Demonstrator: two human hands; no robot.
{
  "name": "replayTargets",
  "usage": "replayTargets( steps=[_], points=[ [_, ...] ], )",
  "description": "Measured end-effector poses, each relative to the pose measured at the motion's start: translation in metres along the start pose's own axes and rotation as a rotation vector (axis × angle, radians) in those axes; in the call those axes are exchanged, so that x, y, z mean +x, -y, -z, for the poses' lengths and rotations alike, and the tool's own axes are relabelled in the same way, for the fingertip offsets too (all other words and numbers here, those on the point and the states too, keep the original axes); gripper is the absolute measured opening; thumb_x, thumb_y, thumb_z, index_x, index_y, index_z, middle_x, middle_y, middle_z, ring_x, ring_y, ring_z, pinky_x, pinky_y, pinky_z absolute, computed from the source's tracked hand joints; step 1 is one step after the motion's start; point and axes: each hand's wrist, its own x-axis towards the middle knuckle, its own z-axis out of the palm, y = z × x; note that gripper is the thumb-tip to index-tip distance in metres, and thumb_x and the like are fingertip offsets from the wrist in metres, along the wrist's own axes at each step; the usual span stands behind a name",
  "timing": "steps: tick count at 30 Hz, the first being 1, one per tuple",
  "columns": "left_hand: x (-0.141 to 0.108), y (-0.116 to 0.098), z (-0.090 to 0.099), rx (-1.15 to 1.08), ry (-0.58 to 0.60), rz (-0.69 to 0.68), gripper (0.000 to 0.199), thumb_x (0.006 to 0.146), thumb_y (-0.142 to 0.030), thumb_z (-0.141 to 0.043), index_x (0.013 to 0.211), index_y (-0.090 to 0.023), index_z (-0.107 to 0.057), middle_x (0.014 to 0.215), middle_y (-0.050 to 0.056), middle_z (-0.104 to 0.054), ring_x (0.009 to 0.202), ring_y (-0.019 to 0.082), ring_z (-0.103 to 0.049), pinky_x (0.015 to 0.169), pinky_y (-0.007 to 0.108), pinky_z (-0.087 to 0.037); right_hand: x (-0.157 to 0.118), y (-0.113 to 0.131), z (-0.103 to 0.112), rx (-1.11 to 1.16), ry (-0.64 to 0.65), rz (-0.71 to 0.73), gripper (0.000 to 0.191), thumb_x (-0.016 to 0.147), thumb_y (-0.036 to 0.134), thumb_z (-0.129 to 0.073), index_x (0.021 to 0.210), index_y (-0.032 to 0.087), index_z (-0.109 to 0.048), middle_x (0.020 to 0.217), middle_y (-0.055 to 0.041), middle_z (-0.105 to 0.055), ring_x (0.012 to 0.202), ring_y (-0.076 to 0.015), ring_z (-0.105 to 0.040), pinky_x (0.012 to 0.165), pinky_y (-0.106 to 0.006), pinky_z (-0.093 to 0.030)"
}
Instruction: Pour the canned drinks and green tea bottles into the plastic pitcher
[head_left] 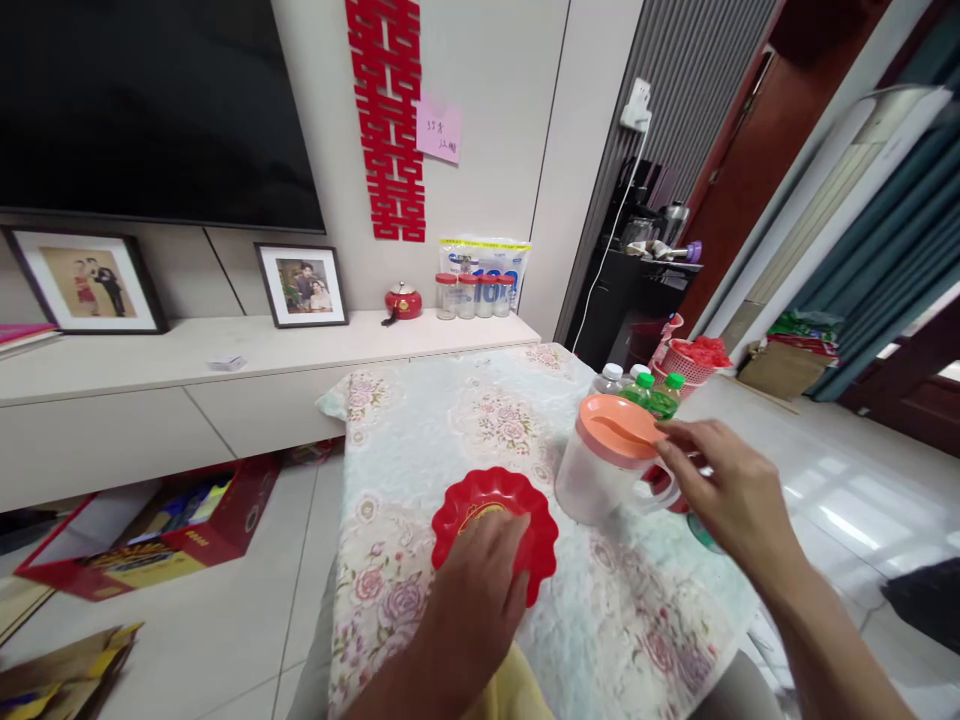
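A translucent plastic pitcher (592, 485) with an orange lid (616, 420) stands upright on the table. My right hand (724, 485) pinches the lid's edge above the pitcher handle (660, 492) with thumb and forefinger. Left of the pitcher lies a red scalloped plate (536, 520). Over this plate is my left hand (484, 580), its fingers bent and the thumb apart from them. The underside of that hand is hidden, and nothing shows in it. A yellow cloth (514, 690) is partly visible below the left wrist.
A floral tablecloth (420, 420) covers the table. Behind the pitcher stand several bottles (666, 395), some green-capped. A pink basket (686, 365) is beyond them. Glass jars (466, 298) and a red pot (403, 300) stand on the white cabinet (187, 345). An open red box (225, 525) is on the floor.
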Motion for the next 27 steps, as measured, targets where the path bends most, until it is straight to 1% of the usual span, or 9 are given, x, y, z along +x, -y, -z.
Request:
replayTargets(
  steps=[2,5,8,11,14,17,20,23,27],
  points=[
    [0.036,-0.004,-0.006,-0.180,0.052,0.088,0.063,0.091,-0.022,-0.060,0.153,-0.019,-0.051,0.150,0.017,-0.064,0.142,0.036,-0.060,0.117,0.059,-0.052,0.037,-0.010,-0.005,-0.077,0.155,-0.011,0.024,0.099,0.035,-0.062,0.110,0.019,-0.075,0.108,-0.0067,-0.071,0.093,-0.0190,-0.067,0.085,-0.035,-0.054],
    [0.091,-0.014,-0.020,-0.454,0.088,0.239,0.100,0.079,-0.031,-0.077,0.166,-0.019,-0.030,0.169,0.021,-0.042,0.159,0.041,-0.039,0.127,0.061,-0.039,0.071,-0.013,-0.019,-0.175,0.408,-0.005,0.025,0.101,0.038,-0.066,0.111,0.016,-0.071,0.108,-0.0058,-0.069,0.096,-0.0168,-0.066,0.090,-0.037,-0.057],
    [0.130,-0.022,-0.042,-0.556,0.142,0.311,0.139,0.061,-0.032,-0.094,0.170,-0.012,-0.011,0.176,0.029,-0.023,0.166,0.046,-0.017,0.133,0.064,-0.022,0.081,-0.009,-0.026,-0.273,0.560,-0.005,0.032,0.103,0.045,-0.065,0.109,0.013,-0.068,0.107,-0.0058,-0.068,0.100,-0.0162,-0.066,0.094,-0.038,-0.058],
    [0.149,-0.022,-0.068,-0.628,0.201,0.374,0.154,0.051,-0.033,-0.100,0.169,-0.008,-0.005,0.175,0.033,-0.018,0.166,0.047,-0.013,0.134,0.064,-0.018,0.080,-0.003,-0.024,-0.355,0.629,-0.021,0.034,0.104,0.047,-0.063,0.109,0.013,-0.067,0.108,-0.0062,-0.067,0.099,-0.0160,-0.066,0.092,-0.037,-0.058],
    [0.153,-0.019,-0.091,-0.719,0.172,0.398,0.159,0.044,-0.037,-0.103,0.168,-0.011,-0.008,0.175,0.033,-0.020,0.165,0.048,-0.017,0.133,0.065,-0.019,0.077,0.001,-0.022,-0.406,0.662,-0.029,0.033,0.104,0.046,-0.062,0.108,0.014,-0.067,0.107,-0.0059,-0.067,0.098,-0.0154,-0.065,0.092,-0.037,-0.058],
    [0.153,-0.018,-0.105,-0.791,0.113,0.358,0.158,0.040,-0.037,-0.104,0.166,-0.013,-0.012,0.173,0.029,-0.025,0.163,0.048,-0.023,0.133,0.063,-0.022,0.075,0.002,-0.023,-0.423,0.651,-0.030,0.033,0.105,0.046,-0.061,0.109,0.013,-0.067,0.107,-0.0060,-0.067,0.099,-0.0155,-0.065,0.092,-0.037,-0.058],
    [0.153,-0.020,-0.114,-0.811,0.036,0.335,0.146,0.043,-0.032,-0.102,0.163,-0.015,-0.020,0.167,0.025,-0.036,0.157,0.045,-0.035,0.132,0.058,-0.029,0.072,-0.002,-0.026,-0.407,0.631,-0.038,0.034,0.104,0.047,-0.062,0.108,0.013,-0.066,0.105,-0.0055,-0.067,0.095,-0.0147,-0.065,0.088,-0.035,-0.058],
    [0.154,-0.023,-0.119,-0.781,-0.015,0.329,0.135,0.045,-0.030,-0.099,0.158,-0.017,-0.027,0.159,0.022,-0.044,0.151,0.045,-0.042,0.129,0.060,-0.032,0.069,-0.007,-0.029,-0.365,0.626,-0.056,0.036,0.105,0.048,-0.061,0.099,0.013,-0.065,0.093,-0.0024,-0.065,0.083,-0.0119,-0.062,0.082,-0.031,-0.056],
    [0.152,-0.023,-0.123,-0.747,-0.025,0.328,0.131,0.044,-0.029,-0.099,0.156,-0.018,-0.029,0.157,0.023,-0.046,0.148,0.047,-0.045,0.127,0.061,-0.034,0.069,-0.011,-0.025,-0.288,0.567,-0.072,0.035,0.102,0.045,-0.062,0.082,0.015,-0.063,0.075,0.0002,-0.062,0.066,-0.0106,-0.055,0.067,-0.026,-0.046]
  ],
)
